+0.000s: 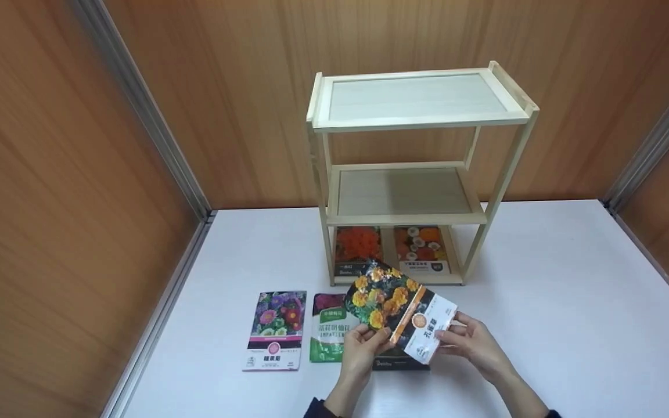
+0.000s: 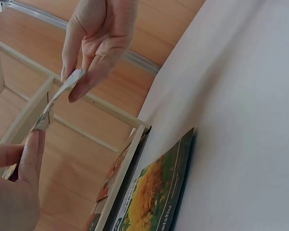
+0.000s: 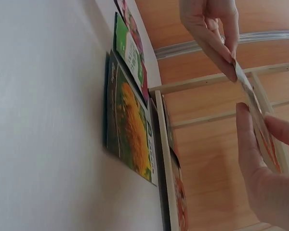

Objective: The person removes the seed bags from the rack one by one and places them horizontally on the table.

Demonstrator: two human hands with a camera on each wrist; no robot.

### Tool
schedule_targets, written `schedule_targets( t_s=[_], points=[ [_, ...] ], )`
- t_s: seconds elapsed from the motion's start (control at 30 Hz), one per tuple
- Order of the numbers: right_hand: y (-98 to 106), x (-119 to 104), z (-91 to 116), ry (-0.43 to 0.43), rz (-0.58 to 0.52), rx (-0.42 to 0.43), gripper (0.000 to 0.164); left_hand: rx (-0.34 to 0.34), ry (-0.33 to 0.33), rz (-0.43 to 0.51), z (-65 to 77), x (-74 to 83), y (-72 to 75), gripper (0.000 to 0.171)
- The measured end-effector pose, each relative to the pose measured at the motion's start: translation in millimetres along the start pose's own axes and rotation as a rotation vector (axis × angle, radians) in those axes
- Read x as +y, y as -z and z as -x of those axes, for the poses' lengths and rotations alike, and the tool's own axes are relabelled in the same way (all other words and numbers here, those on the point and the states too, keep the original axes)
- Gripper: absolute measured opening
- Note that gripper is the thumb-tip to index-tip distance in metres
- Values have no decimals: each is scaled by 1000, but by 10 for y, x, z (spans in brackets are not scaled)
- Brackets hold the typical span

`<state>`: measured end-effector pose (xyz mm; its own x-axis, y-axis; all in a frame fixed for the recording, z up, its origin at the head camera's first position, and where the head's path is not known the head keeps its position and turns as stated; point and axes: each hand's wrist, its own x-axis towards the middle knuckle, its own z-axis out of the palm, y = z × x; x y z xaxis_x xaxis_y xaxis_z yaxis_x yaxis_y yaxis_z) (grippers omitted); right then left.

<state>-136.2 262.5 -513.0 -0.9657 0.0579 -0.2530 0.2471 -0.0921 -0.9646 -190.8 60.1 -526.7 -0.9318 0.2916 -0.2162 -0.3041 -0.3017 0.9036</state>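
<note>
Both hands hold a flower seed packet (image 1: 389,305) with orange blooms, tilted in the air in front of the shelf. My left hand (image 1: 362,353) pinches its lower left edge, thumb on top. At the white-labelled end, the right hand (image 1: 473,343) grips the packet between thumb and fingers. Beneath it lies a dark packet with a yellow flower (image 3: 132,130), mostly covered in the head view. Left of that are a green packet (image 1: 324,339), partly hidden, and a packet with pink and purple flowers (image 1: 276,325).
A pale wooden three-tier shelf (image 1: 407,219) stands at the back of the white table (image 1: 561,290). On its bottom tier lie a red-flower packet (image 1: 358,242) and an orange-and-white-flower packet (image 1: 420,244). Wood-grain panels (image 1: 224,87) enclose the table's back and sides.
</note>
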Motion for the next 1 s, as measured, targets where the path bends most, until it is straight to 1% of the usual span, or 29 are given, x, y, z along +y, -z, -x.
schedule_targets(
  t_s=[0.07, 0.17, 0.27, 0.37, 0.43, 0.53, 0.63, 0.73, 0.9, 0.97, 1.0],
  points=[
    [78, -27, 16, 12, 12, -56, 63, -45, 22, -3, -5, 5, 51, 21],
    [180, -58, 26, 28, 29, -119, 54, -102, 45, -21, -13, 15, 115, 22],
    [251, -81, 33, 34, 59, -141, 46, -149, 63, -34, -15, 29, 164, 26],
    [288, -96, 41, 37, 84, -152, 42, -190, 81, -48, -10, 53, 196, 28],
    [299, -97, 42, 41, 98, -155, 39, -206, 91, -62, -9, 68, 210, 27],
    [299, -85, 44, 42, 102, -137, 37, -212, 103, -87, -14, 94, 211, 27],
    [277, -67, 51, 42, 91, -78, 38, -188, 95, -119, -33, 104, 181, 29],
    [235, -44, 56, 47, 85, 14, 38, -139, 68, -134, -43, 82, 115, 33],
    [136, 37, 38, 29, 49, 235, 32, -35, 3, -182, -20, -62, -27, 39],
    [111, 111, 9, 27, 33, 319, 29, 10, -21, -202, -8, -133, -84, 38],
    [109, 164, -16, 38, 24, 348, 30, 34, -32, -212, -2, -166, -110, 37]
  ],
)
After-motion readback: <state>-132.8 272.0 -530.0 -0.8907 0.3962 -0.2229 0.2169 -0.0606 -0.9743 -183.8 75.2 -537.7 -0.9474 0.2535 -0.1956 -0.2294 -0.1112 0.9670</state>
